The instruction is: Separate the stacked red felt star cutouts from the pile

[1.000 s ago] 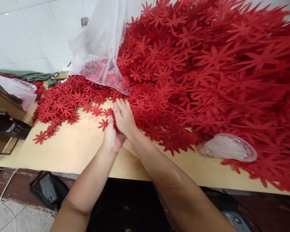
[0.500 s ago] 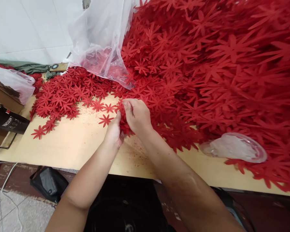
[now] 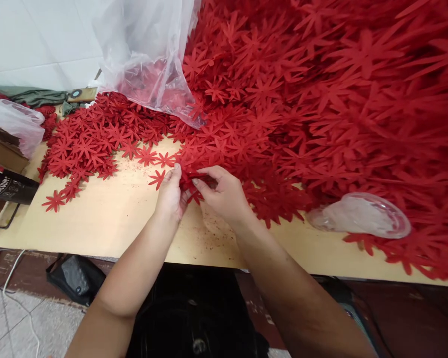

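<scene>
At the near edge of the big red heap on the pale bench (image 3: 108, 223), a small bunch of flowers (image 3: 189, 185) sits between both hands: flat, thin, deep red cut-outs with narrow pointed petals, stacked loosely together. Left hand (image 3: 168, 196) has its fingers (image 3: 176, 171) curled shut around the bunch from the left, while right hand (image 3: 226, 194) pinches it from the right, thumb and forefinger nearly closed on the petals. A clear plastic bag (image 3: 153, 59) lies behind, against the heap (image 3: 321, 99).
</scene>
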The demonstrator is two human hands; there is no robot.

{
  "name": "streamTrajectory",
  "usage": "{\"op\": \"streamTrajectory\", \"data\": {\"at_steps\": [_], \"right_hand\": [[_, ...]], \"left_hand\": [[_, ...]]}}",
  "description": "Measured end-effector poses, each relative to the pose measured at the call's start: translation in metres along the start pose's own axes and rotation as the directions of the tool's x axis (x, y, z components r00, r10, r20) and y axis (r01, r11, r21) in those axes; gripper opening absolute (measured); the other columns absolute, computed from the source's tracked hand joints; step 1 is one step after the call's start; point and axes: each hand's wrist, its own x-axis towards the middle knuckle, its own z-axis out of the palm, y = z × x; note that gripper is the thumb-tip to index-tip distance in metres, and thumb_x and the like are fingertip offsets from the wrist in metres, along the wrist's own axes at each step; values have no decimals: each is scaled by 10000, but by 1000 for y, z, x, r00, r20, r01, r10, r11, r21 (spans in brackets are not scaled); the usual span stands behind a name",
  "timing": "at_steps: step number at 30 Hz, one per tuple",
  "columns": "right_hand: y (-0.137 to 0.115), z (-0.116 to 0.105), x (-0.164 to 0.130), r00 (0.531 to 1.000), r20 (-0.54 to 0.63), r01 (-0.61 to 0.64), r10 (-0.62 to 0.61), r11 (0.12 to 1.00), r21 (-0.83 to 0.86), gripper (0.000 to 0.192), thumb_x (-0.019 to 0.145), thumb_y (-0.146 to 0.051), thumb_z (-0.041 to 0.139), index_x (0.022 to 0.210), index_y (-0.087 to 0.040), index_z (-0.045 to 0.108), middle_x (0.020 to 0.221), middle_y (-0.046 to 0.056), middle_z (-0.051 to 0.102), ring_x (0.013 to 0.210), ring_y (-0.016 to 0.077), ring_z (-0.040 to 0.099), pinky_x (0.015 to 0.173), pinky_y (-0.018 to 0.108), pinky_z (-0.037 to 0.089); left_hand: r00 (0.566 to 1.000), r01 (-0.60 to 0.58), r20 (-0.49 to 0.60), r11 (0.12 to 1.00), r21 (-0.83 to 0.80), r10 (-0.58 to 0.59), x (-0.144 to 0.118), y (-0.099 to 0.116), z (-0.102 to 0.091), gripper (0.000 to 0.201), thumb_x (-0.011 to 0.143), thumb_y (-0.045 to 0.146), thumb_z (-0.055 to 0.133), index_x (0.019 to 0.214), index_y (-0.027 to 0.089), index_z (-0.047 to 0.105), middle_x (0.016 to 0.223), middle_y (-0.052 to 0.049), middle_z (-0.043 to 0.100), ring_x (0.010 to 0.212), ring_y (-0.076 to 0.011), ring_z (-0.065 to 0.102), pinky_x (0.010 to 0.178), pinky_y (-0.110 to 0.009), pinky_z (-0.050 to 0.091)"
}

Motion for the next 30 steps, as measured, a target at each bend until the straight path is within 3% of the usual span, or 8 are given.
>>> {"op": "streamTrajectory", "data": {"at_steps": [3,6,11,17,21,26,30], "right_hand": [[-1,-3,2,998,-46,-31,34,997,66,163,776,-298,549,823,-182,654,829,62,683,771,194,644,755,388,539],[-1,-6,3,990,-68,-109,121,981,159,152,758,-331,583,771,-187,629,718,31,656,656,163,604,644,341,519],[-2,-6,6,964,-106,-205,243,937,284,242,712,-397,646,629,-212,514,512,-40,475,460,97,409,442,254,358],[1,-6,9,969,-67,-192,240,890,413,170,675,-326,658,713,-222,530,636,-21,538,544,114,481,527,282,430],[4,-13,11,952,6,-265,305,818,511,171,640,-270,687,723,-226,543,640,-30,535,549,106,481,534,272,443],[7,-17,16,928,-79,-264,363,793,549,230,574,-198,733,675,-228,527,621,-41,520,554,95,466,536,249,422],[8,-20,18,913,-159,-231,376,796,559,305,559,-220,777,645,-229,485,619,-46,483,566,93,448,533,240,404]], "left_hand": [[1000,-1,-12,1000,6,1,-2,1,0,104,858,246,598,787,171,613,694,25,653,570,-78,582,673,-229,512],[999,3,-35,1000,-19,-4,-2,1,1,83,837,227,621,773,174,619,684,20,655,598,-96,601,694,-247,513],[998,13,-59,997,-76,-18,-3,2,3,135,847,191,597,714,166,604,688,-2,673,677,-126,640,754,-274,522],[998,-5,-68,995,-102,-2,-2,5,2,109,833,174,610,732,157,569,638,13,644,553,-88,592,619,-221,504],[1000,15,-13,998,-61,-16,3,5,-2,141,835,207,614,735,158,529,612,34,595,459,-60,517,459,-179,390],[1000,-1,27,1000,5,1,4,7,-6,116,792,171,639,752,168,530,600,64,526,422,-22,426,416,-156,326],[987,-134,118,968,212,111,2,6,-7,198,767,132,597,939,215,647,695,46,591,497,-45,478,484,-179,388]]}}
